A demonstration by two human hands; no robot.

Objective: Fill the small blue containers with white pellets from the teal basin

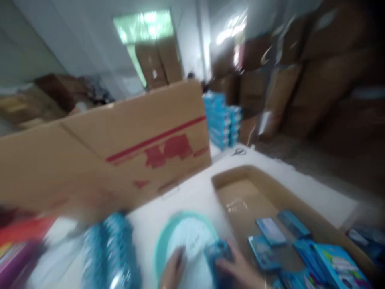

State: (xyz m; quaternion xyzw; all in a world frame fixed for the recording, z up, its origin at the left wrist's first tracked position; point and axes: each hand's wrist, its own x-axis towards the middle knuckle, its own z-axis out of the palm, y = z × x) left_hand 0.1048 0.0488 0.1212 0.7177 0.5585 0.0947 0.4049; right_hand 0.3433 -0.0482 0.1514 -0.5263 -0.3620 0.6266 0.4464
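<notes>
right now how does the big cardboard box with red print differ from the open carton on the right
The big cardboard box stands tall with a red stripe and print on its side; the open carton lies low and shows no print. The box's inside is hidden, while the carton holds small blue boxes. Both are brown cardboard on the white table.

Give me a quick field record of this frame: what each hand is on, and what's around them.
left hand: fingers resting on the round teal-rimmed dish; grip unclear, blurred
right hand: around a small blue box at the dish's edge
open carton: right of the dish, holds several blue boxes
large cardboard box: behind, red print on its side
stack of blue boxes: far end of the white table
image: heavy motion blur
</notes>
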